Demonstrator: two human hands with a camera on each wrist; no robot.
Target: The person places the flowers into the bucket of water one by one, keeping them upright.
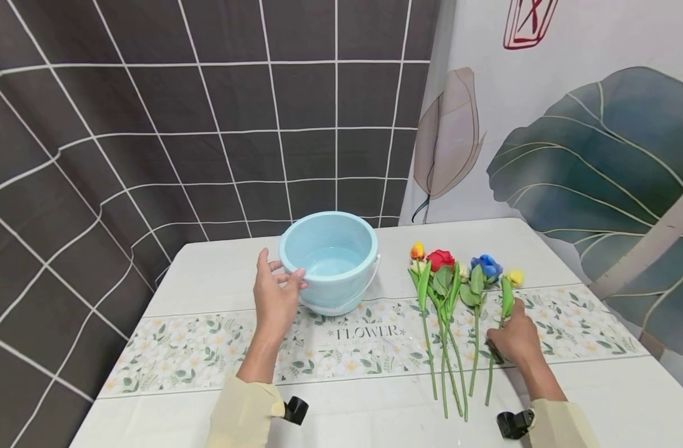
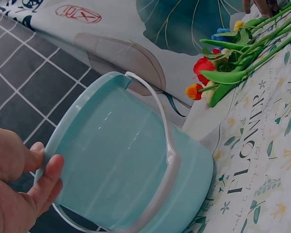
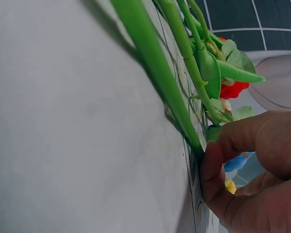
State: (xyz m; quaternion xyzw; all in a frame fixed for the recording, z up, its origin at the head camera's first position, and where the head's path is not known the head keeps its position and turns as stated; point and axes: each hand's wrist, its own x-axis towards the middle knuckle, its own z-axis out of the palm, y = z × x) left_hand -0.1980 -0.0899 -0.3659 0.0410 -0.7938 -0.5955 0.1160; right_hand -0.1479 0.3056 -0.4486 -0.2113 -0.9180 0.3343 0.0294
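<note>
Well, table edge point(image 1: 231, 242) at twelve o'clock; your left hand point(image 1: 277, 298) pinches the bucket point(image 1: 338, 287) at two, right hand point(image 1: 517, 337) a stem point(image 1: 489, 384) at seven.

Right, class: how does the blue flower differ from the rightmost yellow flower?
The blue flower has a larger, ruffled bloom; the yellow flower has a smaller one. The right hand pinches the yellow flower's stem, but not the blue flower's. Both have green stems and leaves.

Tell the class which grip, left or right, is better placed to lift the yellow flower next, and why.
Right, most likely: the right grip is at the stem of the yellow flower, while the left grip holds the light-blue bucket, farther from that stem.
</note>
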